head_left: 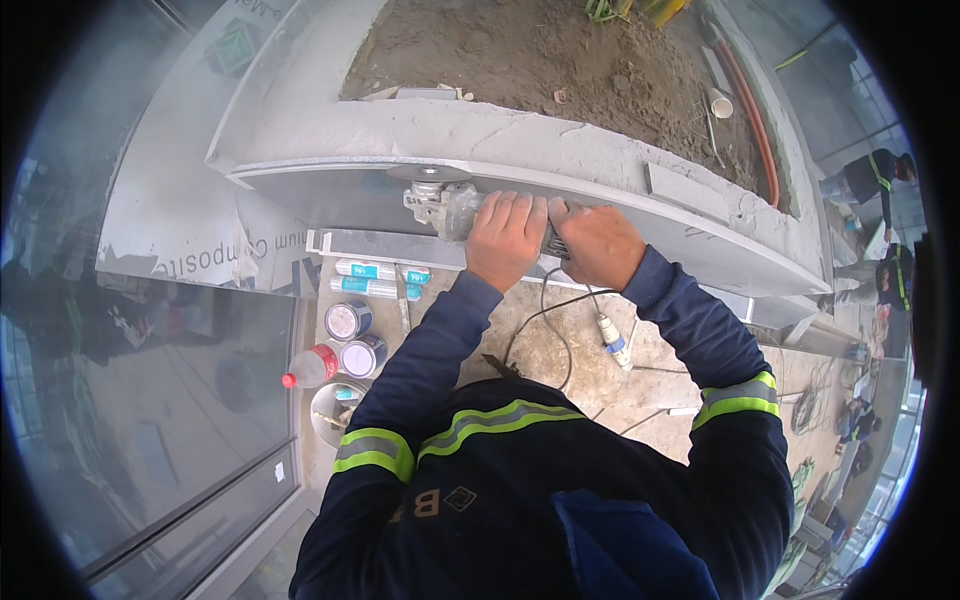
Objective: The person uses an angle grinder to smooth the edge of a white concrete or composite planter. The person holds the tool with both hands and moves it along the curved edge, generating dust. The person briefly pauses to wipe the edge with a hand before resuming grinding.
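Observation:
An angle grinder (438, 207) lies across both my hands, its round disc (430, 174) at the upper edge of a grey slab (330, 190) that faces a low wall. My left hand (507, 240) is wrapped around the front of the grinder's body, just behind its metal head. Behind it, my right hand (600, 246) grips the rear of the tool, where a dark cord leaves downward. Whether the disc touches the slab or is spinning, I cannot tell. A loose narrow strip (685, 192) rests on the wall top to the right.
Brown soil (500, 50) fills the planter behind the wall. Sealant tubes (365, 287), tins (347, 320), a bottle with a red cap (314, 367) and a bucket (335, 412) stand at lower left. A plug connector (613, 342) and cables lie underneath. People (870, 185) are far right.

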Action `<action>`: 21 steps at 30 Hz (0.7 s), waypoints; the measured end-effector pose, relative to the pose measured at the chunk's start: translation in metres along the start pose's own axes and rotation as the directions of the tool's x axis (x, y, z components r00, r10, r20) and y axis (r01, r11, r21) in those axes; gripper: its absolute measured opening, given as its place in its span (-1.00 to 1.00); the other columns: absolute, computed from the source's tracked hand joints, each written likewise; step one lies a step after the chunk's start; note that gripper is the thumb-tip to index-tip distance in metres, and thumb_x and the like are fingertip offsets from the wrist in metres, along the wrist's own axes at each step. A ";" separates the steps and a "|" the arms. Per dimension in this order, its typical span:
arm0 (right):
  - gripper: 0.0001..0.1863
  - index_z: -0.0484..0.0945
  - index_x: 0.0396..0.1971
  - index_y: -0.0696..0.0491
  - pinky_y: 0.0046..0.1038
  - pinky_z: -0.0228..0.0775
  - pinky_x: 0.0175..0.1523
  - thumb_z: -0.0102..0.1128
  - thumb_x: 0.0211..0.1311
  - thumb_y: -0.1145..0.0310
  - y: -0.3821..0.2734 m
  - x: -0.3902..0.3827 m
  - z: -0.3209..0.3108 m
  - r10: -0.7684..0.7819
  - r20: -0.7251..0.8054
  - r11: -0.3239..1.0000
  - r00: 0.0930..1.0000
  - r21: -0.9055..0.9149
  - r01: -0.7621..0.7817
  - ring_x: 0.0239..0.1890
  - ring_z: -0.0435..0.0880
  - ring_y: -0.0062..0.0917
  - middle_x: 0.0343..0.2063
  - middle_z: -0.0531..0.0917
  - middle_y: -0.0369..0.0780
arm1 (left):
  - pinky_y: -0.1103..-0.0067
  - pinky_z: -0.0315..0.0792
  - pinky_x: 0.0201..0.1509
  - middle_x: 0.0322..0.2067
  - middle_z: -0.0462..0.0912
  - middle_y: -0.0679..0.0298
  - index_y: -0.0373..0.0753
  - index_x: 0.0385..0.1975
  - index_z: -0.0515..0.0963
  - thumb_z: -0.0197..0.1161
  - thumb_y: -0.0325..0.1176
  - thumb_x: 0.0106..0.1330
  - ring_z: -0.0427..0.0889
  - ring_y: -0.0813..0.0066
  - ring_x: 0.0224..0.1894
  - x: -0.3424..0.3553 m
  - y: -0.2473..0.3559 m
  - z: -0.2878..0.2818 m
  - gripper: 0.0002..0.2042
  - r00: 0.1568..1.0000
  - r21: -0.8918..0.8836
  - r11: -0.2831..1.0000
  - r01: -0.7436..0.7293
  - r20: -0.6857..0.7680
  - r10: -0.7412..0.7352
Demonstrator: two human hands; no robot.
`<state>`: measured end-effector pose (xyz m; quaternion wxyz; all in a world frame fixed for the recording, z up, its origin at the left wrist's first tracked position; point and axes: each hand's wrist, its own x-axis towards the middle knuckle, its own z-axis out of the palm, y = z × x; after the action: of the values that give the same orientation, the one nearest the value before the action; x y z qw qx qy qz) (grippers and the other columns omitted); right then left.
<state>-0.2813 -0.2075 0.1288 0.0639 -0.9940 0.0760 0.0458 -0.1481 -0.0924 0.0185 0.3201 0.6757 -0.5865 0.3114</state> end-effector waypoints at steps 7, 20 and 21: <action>-0.47 0.43 -0.08 0.30 -0.08 0.61 -0.14 0.42 -0.11 0.51 0.000 -0.003 0.000 0.022 0.007 1.000 1.000 -0.013 -0.022 -0.22 0.76 0.01 -0.35 0.71 0.06 | 0.21 0.57 0.19 -0.16 0.65 0.16 -0.29 -0.07 0.60 0.32 -0.48 0.12 0.68 0.15 -0.06 0.001 0.003 0.004 -0.67 0.999 -0.016 1.000 -0.005 -0.040 0.005; -0.50 0.46 -0.09 0.31 -0.10 0.62 -0.13 0.40 -0.10 0.51 -0.003 0.047 0.024 -0.067 -0.057 0.998 0.996 -0.010 0.067 -0.22 0.79 -0.03 -0.39 0.73 0.06 | 0.23 0.56 0.18 -0.19 0.64 0.16 -0.28 -0.09 0.58 0.31 -0.43 0.22 0.67 0.15 -0.08 -0.011 -0.043 0.003 -0.74 1.000 0.015 1.000 0.015 -0.003 -0.015; -0.50 0.46 -0.10 0.30 -0.10 0.62 -0.13 0.41 -0.10 0.50 -0.004 0.040 0.018 -0.054 -0.037 0.999 0.998 -0.006 0.054 -0.22 0.78 -0.02 -0.39 0.73 0.07 | 0.23 0.56 0.19 -0.18 0.64 0.16 -0.28 -0.08 0.58 0.31 -0.43 0.22 0.68 0.15 -0.08 -0.009 -0.040 0.003 -0.73 1.000 0.014 1.000 0.004 -0.016 -0.004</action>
<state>-0.2426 -0.2074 0.1077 0.0609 -0.9965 0.0503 0.0258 -0.1098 -0.0853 0.0065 0.3208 0.6765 -0.5804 0.3203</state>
